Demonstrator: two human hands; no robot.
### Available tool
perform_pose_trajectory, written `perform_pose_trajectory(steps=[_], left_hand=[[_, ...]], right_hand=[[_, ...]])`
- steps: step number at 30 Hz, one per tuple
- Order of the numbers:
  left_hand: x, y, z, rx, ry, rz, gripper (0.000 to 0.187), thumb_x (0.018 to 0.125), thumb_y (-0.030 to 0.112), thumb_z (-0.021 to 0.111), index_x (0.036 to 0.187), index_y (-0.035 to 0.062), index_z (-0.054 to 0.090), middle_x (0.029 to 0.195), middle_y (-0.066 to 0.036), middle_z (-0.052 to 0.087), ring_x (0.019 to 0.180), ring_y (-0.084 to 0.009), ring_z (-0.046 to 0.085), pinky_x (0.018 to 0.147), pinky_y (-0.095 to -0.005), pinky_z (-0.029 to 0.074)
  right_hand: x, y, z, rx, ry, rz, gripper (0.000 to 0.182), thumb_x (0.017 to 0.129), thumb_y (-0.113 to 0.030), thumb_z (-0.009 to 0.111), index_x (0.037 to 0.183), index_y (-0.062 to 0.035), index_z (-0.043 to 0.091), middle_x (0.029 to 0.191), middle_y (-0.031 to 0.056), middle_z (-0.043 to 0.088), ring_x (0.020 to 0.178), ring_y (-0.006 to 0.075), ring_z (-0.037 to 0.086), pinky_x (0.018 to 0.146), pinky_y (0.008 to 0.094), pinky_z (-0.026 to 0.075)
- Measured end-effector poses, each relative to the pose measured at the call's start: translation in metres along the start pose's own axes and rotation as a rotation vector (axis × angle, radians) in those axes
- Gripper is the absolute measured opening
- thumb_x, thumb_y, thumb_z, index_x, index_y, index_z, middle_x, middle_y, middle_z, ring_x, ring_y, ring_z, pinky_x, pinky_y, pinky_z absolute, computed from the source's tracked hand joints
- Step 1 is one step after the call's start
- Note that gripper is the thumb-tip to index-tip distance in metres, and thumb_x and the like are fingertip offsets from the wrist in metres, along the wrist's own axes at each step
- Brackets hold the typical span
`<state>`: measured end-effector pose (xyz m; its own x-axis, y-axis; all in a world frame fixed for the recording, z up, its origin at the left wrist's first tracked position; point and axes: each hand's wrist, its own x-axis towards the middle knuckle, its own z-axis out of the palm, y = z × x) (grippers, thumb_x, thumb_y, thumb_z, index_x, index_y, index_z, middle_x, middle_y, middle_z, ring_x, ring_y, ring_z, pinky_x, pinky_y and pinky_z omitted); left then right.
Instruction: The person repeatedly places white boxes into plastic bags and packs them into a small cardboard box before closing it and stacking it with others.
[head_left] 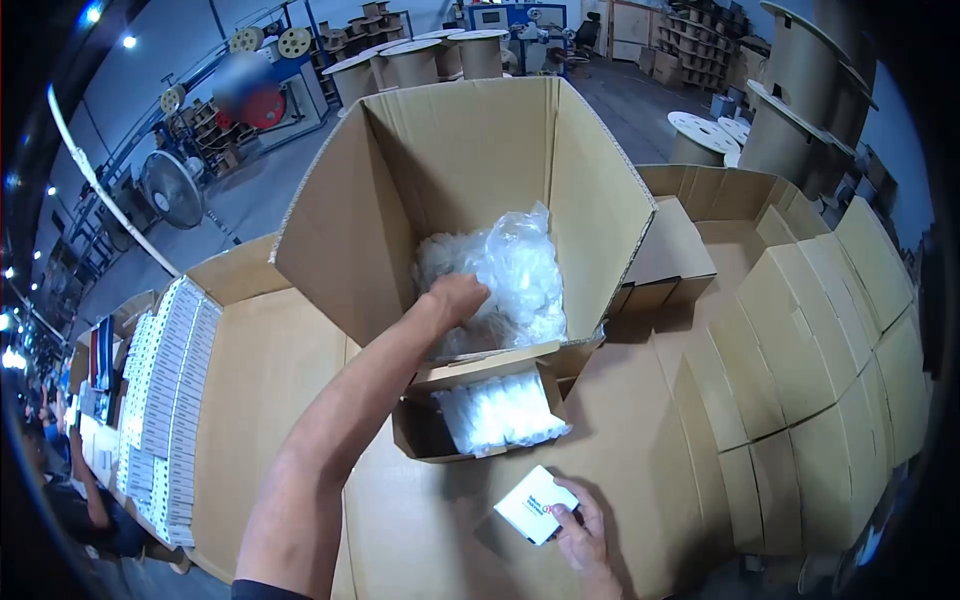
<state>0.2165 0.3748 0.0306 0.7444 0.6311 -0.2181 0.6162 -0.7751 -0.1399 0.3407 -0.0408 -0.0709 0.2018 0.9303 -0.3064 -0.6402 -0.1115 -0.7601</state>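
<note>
My left hand [460,298] reaches into the large open cardboard box [460,150], its fingers curled in among clear plastic bags [525,275]; what lies in its grip is hidden. Lower down, my right hand [583,528] holds a small white printed box [537,504] between thumb and fingers, printed face up. Between the two hands stands a smaller open carton [430,447] against the front of the large box. A row of clear plastic-wrapped packs [503,410] fills its right part, and its left end shows a dark gap.
Stacked white boxes [165,400] line the left side of the cardboard-covered table [265,400]. Brown cartons [800,340] are stacked at right, with another carton [670,245] beside the large box. Beyond stand big spools [800,110], a fan [172,188] and machines. A person's arm [88,480] shows far left.
</note>
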Motion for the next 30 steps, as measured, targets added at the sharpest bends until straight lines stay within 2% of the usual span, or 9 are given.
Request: perform_pose_trajectory(steps=[3, 8, 13, 15, 18, 19, 23, 27, 30], left_hand=[[0.009, -0.011, 0.013, 0.104, -0.177, 0.040, 0.036, 0.078, 0.002, 0.071, 0.114, -0.0012, 0.064, 0.099, -0.021, 0.072, 0.095, -0.0389, 0.072, 0.080, -0.0472, 0.060], [-0.003, -0.015, 0.022, -0.023, 0.282, 0.041, 0.032, 0.081, 0.002, 0.067, 0.113, -0.0016, 0.063, 0.093, -0.020, 0.070, 0.090, -0.0413, 0.071, 0.078, -0.0488, 0.059], [0.009, -0.028, 0.012, -0.133, 0.169, -0.088, 0.021, 0.093, 0.013, 0.058, 0.101, -0.0058, 0.064, 0.092, -0.027, 0.070, 0.089, -0.0419, 0.071, 0.077, -0.0486, 0.059], [0.013, -0.039, 0.007, -0.341, 0.197, -0.137, 0.023, 0.095, 0.014, 0.053, 0.100, -0.0061, 0.063, 0.092, -0.031, 0.069, 0.088, -0.0453, 0.070, 0.077, -0.0520, 0.057], [0.019, -0.039, 0.002, -0.463, 0.509, -0.304, 0.025, 0.096, 0.016, 0.051, 0.099, -0.0048, 0.064, 0.093, -0.031, 0.069, 0.091, -0.0477, 0.068, 0.080, -0.0560, 0.054], [0.017, -0.039, -0.001, -0.468, 0.555, -0.306, 0.023, 0.093, 0.016, 0.060, 0.100, -0.0042, 0.067, 0.094, -0.029, 0.070, 0.094, -0.0480, 0.067, 0.082, -0.0558, 0.053], [-0.005, -0.032, -0.032, -0.734, 0.542, -0.392, 0.032, 0.079, 0.014, 0.080, 0.103, -0.0042, 0.069, 0.091, -0.027, 0.072, 0.093, -0.0396, 0.072, 0.079, -0.0473, 0.055], [-0.003, -0.052, -0.016, -0.810, 0.531, -0.454, 0.024, 0.078, 0.008, 0.073, 0.097, -0.0045, 0.065, 0.090, -0.018, 0.071, 0.086, -0.0282, 0.071, 0.076, -0.0425, 0.055], [0.000, -0.056, -0.009, -0.946, 0.771, -0.423, 0.018, 0.082, 0.006, 0.067, 0.096, -0.0045, 0.062, 0.098, -0.013, 0.068, 0.084, -0.0239, 0.065, 0.076, -0.0406, 0.053]], right_hand=[[-0.001, -0.006, -0.004, 0.049, -0.015, 0.058, 0.039, 0.096, 0.002, 0.060, 0.135, -0.0007, 0.056, 0.114, 0.0089, 0.063, 0.102, 0.0163, 0.063, 0.088, 0.0343, 0.057], [0.004, -0.003, -0.012, 0.020, -0.068, 0.055, 0.036, 0.095, 0.002, 0.061, 0.131, -0.0004, 0.059, 0.109, 0.0080, 0.064, 0.100, 0.0152, 0.064, 0.087, 0.0322, 0.056], [0.008, 0.003, -0.012, -0.163, -0.125, -0.088, 0.035, 0.094, 0.003, 0.062, 0.129, 0.0003, 0.061, 0.109, 0.0083, 0.065, 0.098, 0.0142, 0.064, 0.085, 0.0302, 0.055], [0.004, -0.002, -0.010, -0.041, -0.090, -0.005, 0.034, 0.094, 0.002, 0.065, 0.128, 0.0011, 0.062, 0.110, 0.0077, 0.066, 0.099, 0.0124, 0.063, 0.087, 0.0280, 0.053], [0.001, -0.004, -0.009, -0.013, -0.074, 0.024, 0.032, 0.095, 0.001, 0.065, 0.127, 0.0015, 0.064, 0.108, 0.0070, 0.067, 0.097, 0.0107, 0.063, 0.086, 0.0260, 0.051], [0.003, -0.003, -0.009, -0.030, -0.078, 0.015, 0.031, 0.095, 0.001, 0.064, 0.126, 0.0016, 0.064, 0.106, 0.0069, 0.068, 0.095, 0.0103, 0.063, 0.085, 0.0255, 0.051], [0.002, -0.007, -0.015, -0.036, -0.144, 0.052, 0.025, 0.097, 0.000, 0.062, 0.121, 0.0017, 0.066, 0.100, 0.0061, 0.068, 0.088, 0.0086, 0.063, 0.078, 0.0239, 0.051], [-0.003, -0.013, -0.013, -0.016, -0.129, 0.057, 0.019, 0.098, 0.000, 0.060, 0.115, 0.0021, 0.068, 0.094, 0.0053, 0.068, 0.083, 0.0079, 0.063, 0.072, 0.0228, 0.050], [-0.007, -0.016, -0.007, -0.008, -0.107, 0.043, 0.017, 0.099, -0.001, 0.060, 0.112, 0.0022, 0.069, 0.091, 0.0042, 0.067, 0.079, 0.0073, 0.061, 0.067, 0.0222, 0.048]])
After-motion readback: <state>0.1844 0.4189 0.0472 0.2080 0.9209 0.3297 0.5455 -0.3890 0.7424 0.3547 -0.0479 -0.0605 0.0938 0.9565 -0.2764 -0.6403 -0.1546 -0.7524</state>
